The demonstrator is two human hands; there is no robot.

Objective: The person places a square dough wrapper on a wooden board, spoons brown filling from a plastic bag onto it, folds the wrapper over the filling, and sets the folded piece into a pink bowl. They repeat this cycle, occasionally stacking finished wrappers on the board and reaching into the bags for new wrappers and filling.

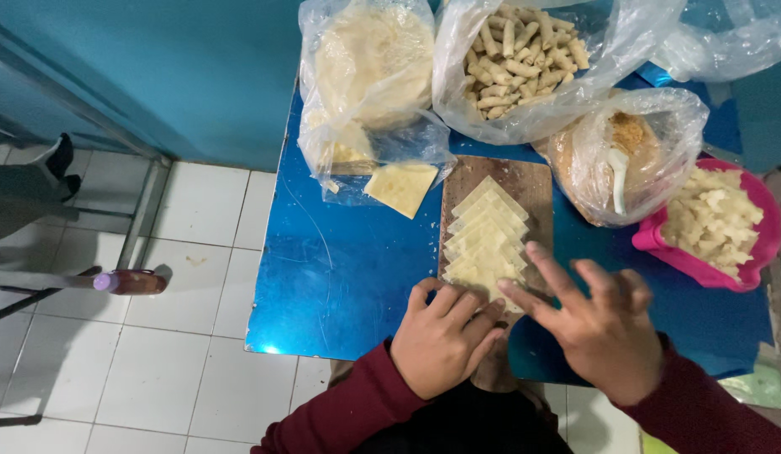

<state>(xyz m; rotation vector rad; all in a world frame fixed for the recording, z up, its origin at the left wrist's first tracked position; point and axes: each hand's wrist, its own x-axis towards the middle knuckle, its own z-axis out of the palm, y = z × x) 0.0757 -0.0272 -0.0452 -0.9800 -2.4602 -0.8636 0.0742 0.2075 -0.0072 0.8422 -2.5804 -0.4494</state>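
Apparently both hands' fingers (457,304) spread, touching overlapped pastry squares (484,240), wooden board (525,181)

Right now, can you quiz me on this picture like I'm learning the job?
1. True or false: the wrappers lie fanned on a wooden board.
2. Which colour is the bowl of pale chunks: A) green B) pink C) black?
3. What do both hands touch?

Key:
1. True.
2. B.
3. The near end of the wrappers: the left hand and the right hand both rest fingertips there, and neither grips anything.
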